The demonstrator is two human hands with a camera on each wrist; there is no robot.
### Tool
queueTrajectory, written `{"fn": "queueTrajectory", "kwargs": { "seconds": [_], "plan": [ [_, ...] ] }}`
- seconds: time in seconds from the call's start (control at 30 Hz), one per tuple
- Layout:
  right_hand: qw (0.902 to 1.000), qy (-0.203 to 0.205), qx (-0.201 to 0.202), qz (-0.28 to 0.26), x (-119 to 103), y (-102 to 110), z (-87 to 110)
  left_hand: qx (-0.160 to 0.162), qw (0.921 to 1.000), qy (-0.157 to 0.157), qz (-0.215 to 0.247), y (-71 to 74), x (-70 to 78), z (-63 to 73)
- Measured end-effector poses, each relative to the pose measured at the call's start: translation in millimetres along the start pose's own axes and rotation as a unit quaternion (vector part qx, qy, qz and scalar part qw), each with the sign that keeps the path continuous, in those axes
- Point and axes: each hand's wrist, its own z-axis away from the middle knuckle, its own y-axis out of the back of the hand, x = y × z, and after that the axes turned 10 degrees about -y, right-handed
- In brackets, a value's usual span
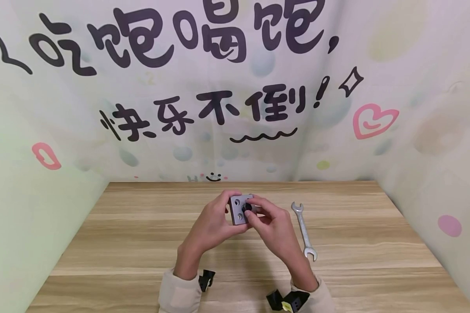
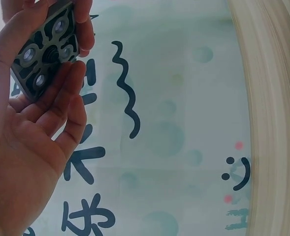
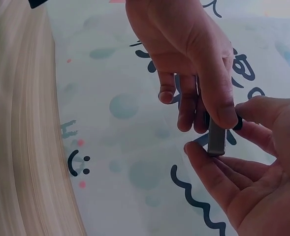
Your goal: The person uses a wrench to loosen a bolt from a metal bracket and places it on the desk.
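Note:
My left hand (image 1: 214, 222) grips a small grey square plate (image 1: 238, 209) by its edges, holding it up over the table. Round holes show in the plate's face. With thumb and fingertips, my right hand (image 1: 277, 227) pinches a black knob (image 1: 248, 207) at the plate's middle, partly covering that side. The left wrist view shows the plate's recessed back (image 2: 34, 66), with holes near its corners and a dark round centre. Seen edge-on in the right wrist view, the plate (image 3: 216, 140) sits between the left hand's thumb and fingers, the black knob (image 3: 239, 123) beside it.
A silver double open-ended wrench (image 1: 304, 230) lies on the wooden table (image 1: 141, 243), right of the right hand. Behind the table hangs a printed cloth backdrop (image 1: 203, 156). Black cameras are strapped on the left wrist (image 1: 206, 281) and right wrist (image 1: 293, 301).

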Motion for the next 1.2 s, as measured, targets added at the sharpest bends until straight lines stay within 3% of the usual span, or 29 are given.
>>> {"fn": "queueTrajectory", "kwargs": {
  "seconds": [0.17, 0.33, 0.47, 1.2],
  "plan": [
    [0.9994, -0.027, -0.009, -0.021, -0.7, -0.8, -0.6, 0.002, 1.0, 0.0, 0.001, 0.8, 0.9, 0.6],
    [0.9984, -0.045, 0.024, -0.022, -2.0, -2.8, -0.2, -0.002, 1.0, -0.004, -0.006, -0.4, 0.9, -0.3],
    [0.9982, -0.04, 0.043, -0.017, -2.4, -3.8, -0.3, -0.002, 0.9999, 0.0, -0.014, -1.5, 0.1, -1.1],
    [0.9999, -0.004, 0.007, -0.01, -2.2, 0.1, 0.7, 0.004, 0.9999, 0.0, -0.01, 0.7, 0.5, -0.5]
  ]
}}
